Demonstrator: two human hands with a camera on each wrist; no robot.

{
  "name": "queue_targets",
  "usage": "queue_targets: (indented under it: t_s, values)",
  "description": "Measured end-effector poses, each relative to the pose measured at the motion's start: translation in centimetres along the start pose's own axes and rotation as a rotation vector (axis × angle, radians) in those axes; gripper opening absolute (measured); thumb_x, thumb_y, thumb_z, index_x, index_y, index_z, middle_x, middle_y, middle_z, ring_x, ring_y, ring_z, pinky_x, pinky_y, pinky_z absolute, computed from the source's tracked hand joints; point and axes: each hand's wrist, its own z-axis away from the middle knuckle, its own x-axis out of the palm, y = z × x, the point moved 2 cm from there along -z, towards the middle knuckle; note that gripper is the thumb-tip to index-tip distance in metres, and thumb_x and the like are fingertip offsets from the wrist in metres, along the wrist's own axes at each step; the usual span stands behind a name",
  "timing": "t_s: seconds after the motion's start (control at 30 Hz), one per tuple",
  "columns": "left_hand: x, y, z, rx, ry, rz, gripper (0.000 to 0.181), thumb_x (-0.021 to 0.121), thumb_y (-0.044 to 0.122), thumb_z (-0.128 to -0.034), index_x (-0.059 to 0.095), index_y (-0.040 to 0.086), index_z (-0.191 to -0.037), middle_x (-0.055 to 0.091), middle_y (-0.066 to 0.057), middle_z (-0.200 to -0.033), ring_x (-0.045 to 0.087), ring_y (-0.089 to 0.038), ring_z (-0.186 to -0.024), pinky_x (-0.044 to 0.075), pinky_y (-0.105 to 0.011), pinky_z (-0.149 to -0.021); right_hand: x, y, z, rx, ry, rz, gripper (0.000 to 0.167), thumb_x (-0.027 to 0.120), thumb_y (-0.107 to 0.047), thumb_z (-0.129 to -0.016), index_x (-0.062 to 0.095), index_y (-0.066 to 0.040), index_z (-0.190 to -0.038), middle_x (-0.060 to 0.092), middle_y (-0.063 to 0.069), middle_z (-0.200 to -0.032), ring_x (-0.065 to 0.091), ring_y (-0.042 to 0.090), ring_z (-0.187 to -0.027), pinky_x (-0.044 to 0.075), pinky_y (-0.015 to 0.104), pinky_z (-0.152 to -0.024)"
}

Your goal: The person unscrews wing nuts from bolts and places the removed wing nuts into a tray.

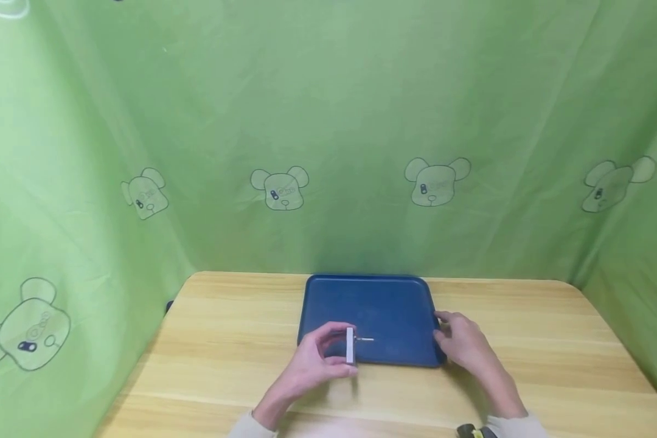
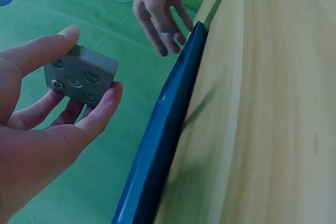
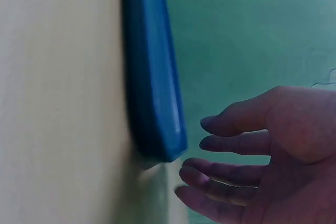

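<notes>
My left hand (image 1: 313, 364) pinches a small grey block (image 1: 351, 346) by its edges, thumb on one side and fingers on the other, above the front of the blue tray (image 1: 369, 304). A thin metallic piece (image 1: 365, 339) shows just right of the block. Round holes mark the face of the grey block (image 2: 79, 74) in the left wrist view. Beside the tray's right edge is my right hand (image 1: 468, 347), its fingers loosely bent. In the right wrist view, that hand (image 3: 283, 156) holds nothing, its fingertips near the tray's corner; contact cannot be told.
The tray lies on a light wooden table (image 1: 224, 347). Green curtains (image 1: 356, 121) with printed bear heads hang behind the table and at both sides. A dark band with a yellow part (image 1: 477, 433) is at my right wrist.
</notes>
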Motion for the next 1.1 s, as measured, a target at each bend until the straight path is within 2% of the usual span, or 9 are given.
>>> queue_targets:
  t_s: [0.1,0.3,0.43,0.57,0.73,0.87,1.0,1.1]
  values:
    - [0.2,0.1,-0.3,0.003,0.018,-0.012,0.071,0.083,-0.011,-0.0733,0.058,0.004,-0.138,0.059,-0.011,-0.142,0.051,-0.046,-0.133,0.061,-0.039,-0.098,-0.6,-0.9,0.3,-0.066,0.052,0.000,0.046,0.064,-0.006,-0.095,0.055,0.011,-0.137,0.056,0.039,-0.130,0.059,0.054,-0.114,0.055,0.068,-0.093]
    - [0.5,0.1,-0.8,0.017,0.007,-0.012,0.071,0.083,-0.013,-0.0729,0.057,0.001,-0.138,0.059,-0.013,-0.141,0.052,-0.048,-0.132,0.061,-0.040,-0.096,-1.5,-3.2,1.0,-0.188,0.132,-0.084,0.037,0.066,-0.003,-0.095,0.061,0.007,-0.130,0.063,0.030,-0.127,0.066,0.044,-0.107,0.063,0.055,-0.086]
    - [0.7,0.2,-0.9,0.021,0.008,-0.015,0.072,0.082,-0.015,-0.0717,0.058,0.002,-0.137,0.058,-0.016,-0.142,0.051,-0.048,-0.132,0.062,-0.040,-0.096,-1.7,-4.7,1.4,-0.229,0.158,-0.166,0.032,0.067,-0.003,-0.096,0.064,0.003,-0.128,0.067,0.024,-0.125,0.068,0.038,-0.105,0.065,0.048,-0.087]
    - [0.7,0.2,-0.9,0.016,0.030,-0.014,0.073,0.082,-0.017,-0.0705,0.058,0.001,-0.137,0.057,-0.017,-0.142,0.051,-0.045,-0.133,0.062,-0.041,-0.096,-1.6,-5.7,2.1,-0.239,0.167,-0.238,0.027,0.067,-0.009,-0.098,0.066,-0.002,-0.124,0.070,0.017,-0.121,0.070,0.032,-0.101,0.066,0.038,-0.082]
    - [0.5,0.2,-0.7,0.013,0.068,-0.021,0.075,0.082,-0.018,-0.0690,0.057,-0.001,-0.138,0.058,-0.017,-0.141,0.051,-0.045,-0.133,0.062,-0.040,-0.096,-0.8,-6.6,2.7,-0.220,0.114,-0.392,0.022,0.068,-0.016,-0.100,0.067,-0.006,-0.120,0.071,0.013,-0.115,0.072,0.022,-0.097,0.064,0.028,-0.078]
    - [0.5,0.1,-0.7,0.012,0.076,-0.022,0.075,0.083,-0.017,-0.0688,0.056,-0.003,-0.137,0.059,-0.016,-0.140,0.051,-0.048,-0.131,0.062,-0.039,-0.095,0.2,-7.1,2.9,-0.202,0.033,-0.544,0.023,0.068,-0.017,-0.100,0.066,-0.005,-0.119,0.069,0.014,-0.114,0.072,0.017,-0.096,0.067,0.033,-0.080]
    - [0.7,0.0,-0.7,0.022,0.066,-0.026,0.075,0.083,-0.018,-0.0690,0.056,-0.005,-0.137,0.059,-0.019,-0.140,0.052,-0.048,-0.130,0.062,-0.039,-0.094,1.0,-7.7,3.0,-0.197,-0.018,-0.611,0.023,0.068,-0.018,-0.101,0.066,-0.004,-0.119,0.068,0.014,-0.116,0.072,0.021,-0.101,0.067,0.039,-0.082]
    - [0.8,0.1,-0.8,0.039,0.059,-0.027,0.075,0.083,-0.018,-0.0690,0.055,-0.006,-0.138,0.057,-0.020,-0.140,0.053,-0.049,-0.129,0.062,-0.040,-0.094,1.3,-8.1,3.0,-0.198,-0.029,-0.639,0.023,0.067,-0.017,-0.101,0.065,-0.003,-0.119,0.068,0.015,-0.117,0.072,0.026,-0.102,0.067,0.041,-0.083]
